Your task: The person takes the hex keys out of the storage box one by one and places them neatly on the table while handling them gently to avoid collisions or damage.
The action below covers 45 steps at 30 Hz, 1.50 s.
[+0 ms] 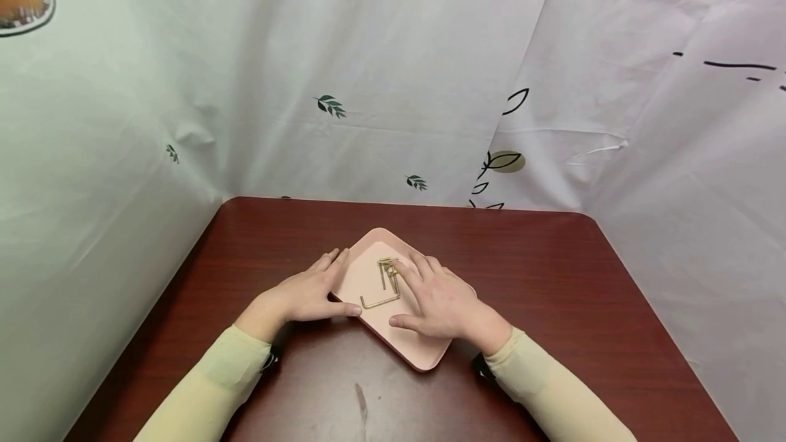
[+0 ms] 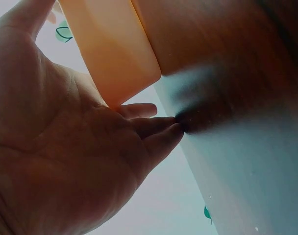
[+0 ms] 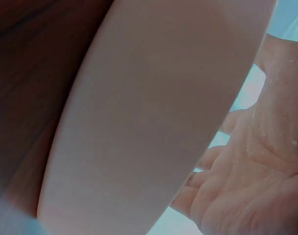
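Note:
A pale pink tray lies turned cornerwise on the table. My left hand rests at its left corner, thumb over the near rim and straight fingers along the far-left side. In the left wrist view, the tray's wall sits against that palm. Inside the tray are several brass-coloured screws in a loose cluster and an L-shaped hex key nearer the front. Above the tray's right half spreads my right hand, its index fingertip by the screws, partly covering them. The right wrist view hides its fingertips behind the tray wall.
The dark red-brown wooden table extends around the tray on all sides. White printed curtains hang behind the table and at both sides. A pale streak marks the tabletop near the front.

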### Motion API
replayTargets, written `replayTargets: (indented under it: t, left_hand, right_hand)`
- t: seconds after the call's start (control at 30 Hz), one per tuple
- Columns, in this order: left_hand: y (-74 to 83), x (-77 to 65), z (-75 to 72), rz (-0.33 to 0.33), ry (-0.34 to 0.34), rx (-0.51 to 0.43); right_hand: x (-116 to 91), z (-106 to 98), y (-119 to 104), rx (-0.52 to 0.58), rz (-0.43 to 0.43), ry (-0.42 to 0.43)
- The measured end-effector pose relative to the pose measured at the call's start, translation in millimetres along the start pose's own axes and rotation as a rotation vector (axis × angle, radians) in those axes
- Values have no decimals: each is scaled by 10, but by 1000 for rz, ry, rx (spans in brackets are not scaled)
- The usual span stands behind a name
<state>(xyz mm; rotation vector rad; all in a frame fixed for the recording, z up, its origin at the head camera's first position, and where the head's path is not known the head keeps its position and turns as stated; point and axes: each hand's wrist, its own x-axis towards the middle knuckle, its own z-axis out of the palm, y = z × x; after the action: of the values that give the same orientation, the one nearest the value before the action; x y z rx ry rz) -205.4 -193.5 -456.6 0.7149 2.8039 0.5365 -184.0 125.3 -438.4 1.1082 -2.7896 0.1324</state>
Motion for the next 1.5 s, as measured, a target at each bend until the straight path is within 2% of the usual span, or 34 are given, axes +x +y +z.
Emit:
replayTargets:
  t: [0.57,1.0,1.5]
  left_hand:
    - [4,12,-12,13,6,0]
    - [1,15,-12,12,3,0]
    - [-14,-2,3,5,-3,-5]
  right_hand:
    - [134,-36,16,5,-11,-29]
    - [192,-24,40,75,59,-99]
    - [225,14,31,103,70,-133]
